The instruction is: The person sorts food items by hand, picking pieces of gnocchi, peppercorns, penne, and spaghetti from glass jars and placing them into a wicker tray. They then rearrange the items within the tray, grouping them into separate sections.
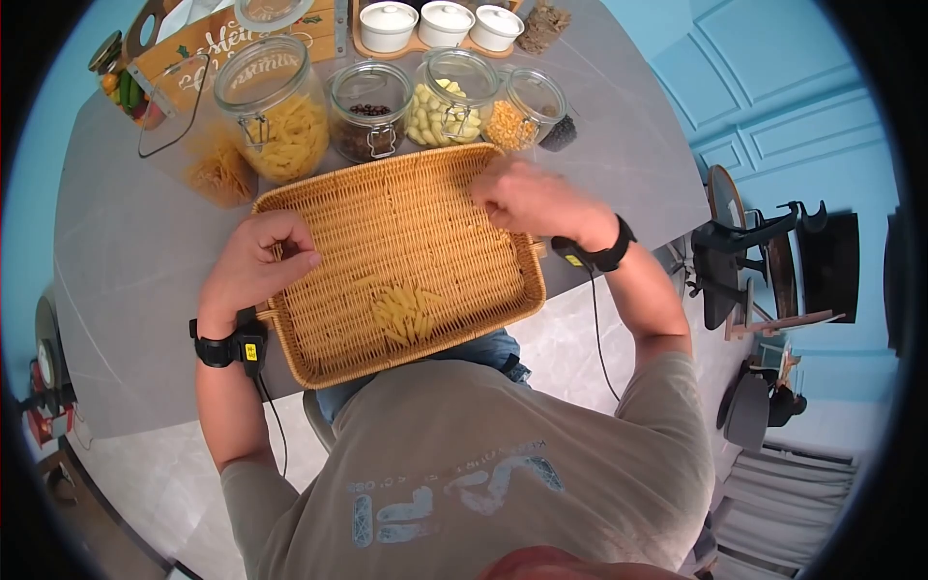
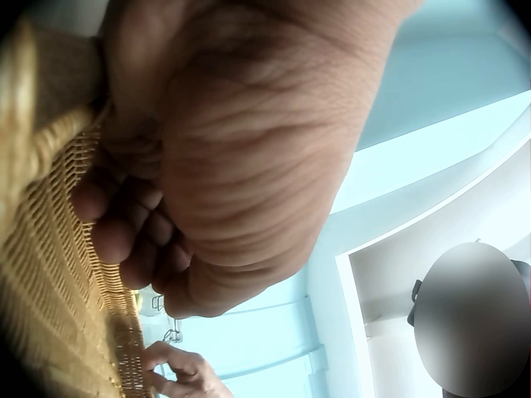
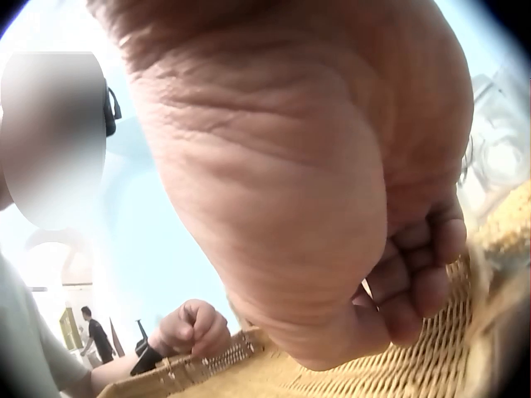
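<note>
A shallow wicker basket (image 1: 387, 203) lies tilted at the table's near edge, partly over the person's lap. On its lower part rests a small pile of penne pasta (image 1: 406, 311). The left hand (image 1: 263, 256) hovers at the basket's left rim, fingers loosely curled, thumb pointing inward over the weave. In the left wrist view its fingertips (image 2: 112, 240) bend beside the basket wall with nothing seen in them. Over the upper right corner is the right hand (image 1: 536, 201), slightly blurred, knuckles up. Its loosely curled fingers (image 3: 406, 319) show no held thing in the right wrist view.
Behind the basket stand clip-top glass jars of penne (image 1: 280, 126), dark beans (image 1: 369, 126), pale yellow pieces (image 1: 445, 111) and corn kernels (image 1: 517, 116). A tipped clear container of pasta (image 1: 217, 174) is at left. White lidded pots (image 1: 447, 24) sit on a tray farther back.
</note>
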`<act>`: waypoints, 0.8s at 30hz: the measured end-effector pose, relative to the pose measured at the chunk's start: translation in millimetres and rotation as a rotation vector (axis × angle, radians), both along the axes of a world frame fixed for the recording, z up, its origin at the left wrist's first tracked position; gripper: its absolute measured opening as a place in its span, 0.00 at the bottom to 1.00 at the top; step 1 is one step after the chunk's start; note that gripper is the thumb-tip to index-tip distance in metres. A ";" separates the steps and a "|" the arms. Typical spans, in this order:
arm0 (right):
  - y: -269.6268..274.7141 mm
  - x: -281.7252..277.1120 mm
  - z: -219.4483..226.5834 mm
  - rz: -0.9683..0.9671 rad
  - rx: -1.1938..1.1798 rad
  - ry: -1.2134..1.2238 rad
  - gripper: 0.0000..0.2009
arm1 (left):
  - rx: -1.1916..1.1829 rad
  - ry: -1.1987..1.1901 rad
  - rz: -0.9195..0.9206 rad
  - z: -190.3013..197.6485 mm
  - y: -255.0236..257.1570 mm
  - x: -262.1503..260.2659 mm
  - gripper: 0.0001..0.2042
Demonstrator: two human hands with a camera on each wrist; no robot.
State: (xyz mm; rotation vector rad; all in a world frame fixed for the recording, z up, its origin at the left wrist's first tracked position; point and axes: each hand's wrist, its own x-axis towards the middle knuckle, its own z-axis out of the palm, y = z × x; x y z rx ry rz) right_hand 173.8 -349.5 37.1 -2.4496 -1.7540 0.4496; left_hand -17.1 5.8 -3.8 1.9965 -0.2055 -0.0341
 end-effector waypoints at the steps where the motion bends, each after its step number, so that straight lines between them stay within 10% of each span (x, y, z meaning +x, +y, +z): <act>1: -2.2 4.1 9.5 -0.042 0.070 -0.044 0.05 | 0.001 -0.003 -0.001 -0.1 -0.1 0.0 0.08; 15: -31.8 84.3 64.0 -0.592 0.412 -0.304 0.10 | 0.010 0.052 0.005 1.7 0.6 0.3 0.07; 24: -6.1 16.2 37.5 -0.163 0.265 -0.193 0.07 | 0.001 -0.031 0.003 -5.1 1.4 1.1 0.08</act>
